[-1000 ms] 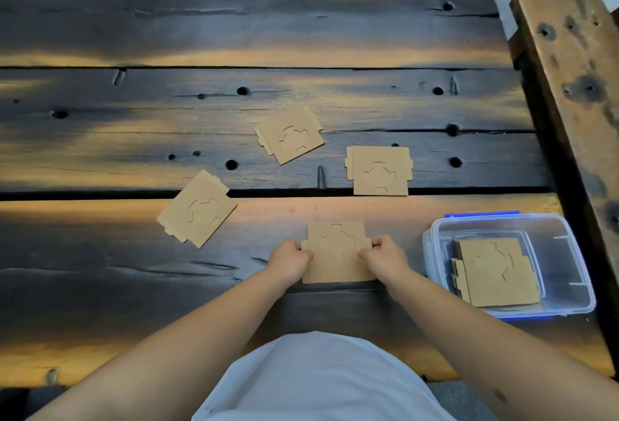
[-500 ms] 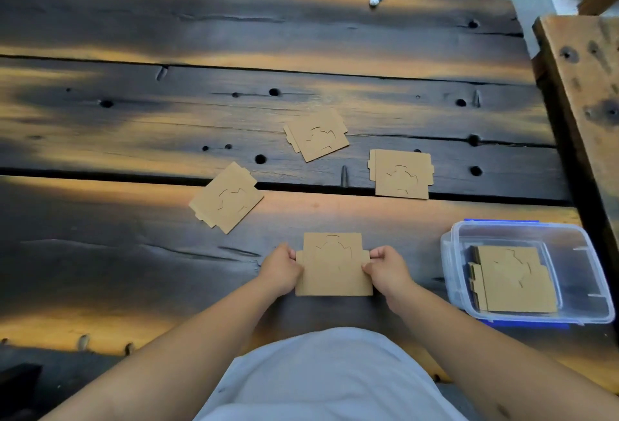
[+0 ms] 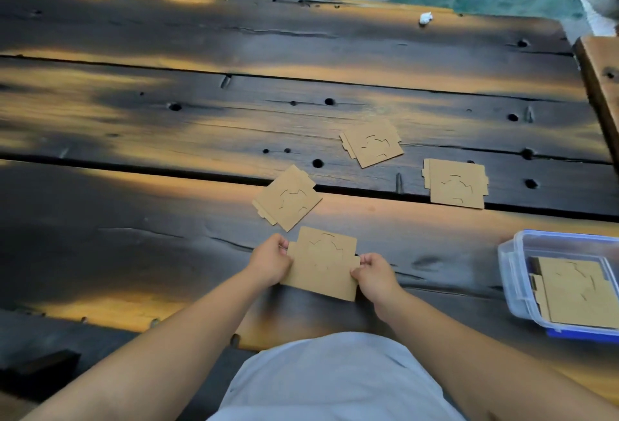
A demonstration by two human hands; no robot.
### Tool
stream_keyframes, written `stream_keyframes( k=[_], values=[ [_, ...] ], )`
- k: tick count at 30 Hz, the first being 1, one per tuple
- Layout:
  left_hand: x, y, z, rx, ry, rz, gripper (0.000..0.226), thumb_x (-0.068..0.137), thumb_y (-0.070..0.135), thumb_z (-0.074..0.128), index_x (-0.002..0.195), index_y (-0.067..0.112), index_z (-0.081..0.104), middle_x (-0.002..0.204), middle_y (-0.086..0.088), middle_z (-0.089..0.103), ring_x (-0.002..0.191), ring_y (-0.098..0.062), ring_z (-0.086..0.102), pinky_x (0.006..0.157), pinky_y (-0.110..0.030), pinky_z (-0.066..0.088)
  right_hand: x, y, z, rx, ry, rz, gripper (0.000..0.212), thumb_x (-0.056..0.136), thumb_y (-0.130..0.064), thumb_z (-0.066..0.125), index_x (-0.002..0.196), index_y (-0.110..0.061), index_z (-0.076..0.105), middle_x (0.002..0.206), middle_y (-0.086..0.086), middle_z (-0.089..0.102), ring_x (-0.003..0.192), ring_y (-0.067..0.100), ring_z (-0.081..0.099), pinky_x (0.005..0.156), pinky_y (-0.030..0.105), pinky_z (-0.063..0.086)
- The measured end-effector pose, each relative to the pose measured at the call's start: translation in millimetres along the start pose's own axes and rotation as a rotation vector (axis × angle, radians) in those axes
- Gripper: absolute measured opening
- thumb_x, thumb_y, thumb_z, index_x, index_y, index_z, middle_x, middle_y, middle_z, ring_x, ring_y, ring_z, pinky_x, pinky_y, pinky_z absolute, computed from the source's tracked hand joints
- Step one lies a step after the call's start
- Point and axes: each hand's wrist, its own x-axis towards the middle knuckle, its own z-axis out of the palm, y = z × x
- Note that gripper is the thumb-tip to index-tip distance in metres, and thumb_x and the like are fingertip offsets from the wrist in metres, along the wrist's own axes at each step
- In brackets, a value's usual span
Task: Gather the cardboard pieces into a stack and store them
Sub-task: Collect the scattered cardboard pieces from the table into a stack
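Cardboard piece [image 3: 323, 263] sits between both hands at the near edge of the wooden table [image 3: 167, 126]; we cannot tell whether it rests on the wood or is lifted. Left hand [image 3: 270, 261] pinches its left edge, right hand [image 3: 375, 275] pinches its right edge. We note three loose pieces beyond: one [image 3: 287, 198] just past the held piece, one [image 3: 371, 143] farther back, one [image 3: 455, 183] to the right. Clear plastic container [image 3: 512, 273] stands at far right, well apart, with a cardboard stack [image 3: 576, 293] lying flat inside.
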Motion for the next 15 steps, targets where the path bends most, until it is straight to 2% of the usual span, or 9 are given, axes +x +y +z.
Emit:
stream_keyframes(
  k=[4,6,8,10,12,15],
  values=[
    [20,-5,-34,0.049,-0.018,0.085,0.014,0.083,0.007,0.052,0.083,0.021,0.050,0.074,0.006,0.054,0.080,-0.020,0.052,0.068,-0.027,0.036,3,-14,33,0.046,0.039,0.042,0.007,0.092,-0.007,0.053,0.096,-0.010,0.058,0.101,0.010,0.067,0.096,0.025,0.062,0.087,0.045,0.053],
    [35,-3,-50,0.060,-0.021,0.136,0.019,0.082,0.002,0.051,0.090,0.018,0.056,0.079,0.003,0.056,0.082,-0.021,0.053,0.066,-0.026,0.036,6,-21,48,0.086,0.055,0.070,0.008,0.091,-0.008,0.052,0.096,-0.011,0.058,0.101,0.009,0.066,0.095,0.025,0.061,0.087,0.046,0.054],
    [53,2,-64,0.059,-0.022,0.172,0.024,0.083,0.001,0.051,0.100,0.014,0.061,0.081,0.003,0.054,0.082,-0.020,0.052,0.061,-0.027,0.037,10,-27,63,0.140,0.078,0.092,0.008,0.090,-0.006,0.052,0.095,-0.011,0.057,0.099,0.009,0.066,0.092,0.023,0.061,0.080,0.041,0.053],
    [71,9,-76,0.083,-0.033,0.213,0.027,0.083,0.003,0.051,0.105,0.014,0.063,0.086,0.001,0.056,0.084,-0.020,0.052,0.064,-0.024,0.035,14,-31,79,0.193,0.095,0.120,0.007,0.091,-0.006,0.052,0.096,-0.008,0.057,0.098,0.012,0.066,0.089,0.024,0.061,0.072,0.037,0.049],
    [92,18,-85,0.135,-0.042,0.264,0.028,0.083,0.006,0.053,0.107,0.016,0.065,0.092,0.001,0.059,0.088,-0.019,0.054,0.071,-0.022,0.034,21,-35,96,0.236,0.100,0.162,0.009,0.091,-0.009,0.052,0.098,-0.005,0.058,0.097,0.014,0.066,0.088,0.027,0.059,0.070,0.037,0.046],
    [114,31,-93,0.197,-0.061,0.333,0.029,0.084,0.012,0.056,0.108,0.019,0.069,0.097,0.002,0.064,0.096,-0.019,0.058,0.075,-0.022,0.035,26,-40,113,0.299,0.096,0.198,0.007,0.092,-0.011,0.053,0.087,-0.010,0.057,0.087,0.014,0.060,0.080,0.027,0.051,0.067,0.038,0.040]
  ],
)
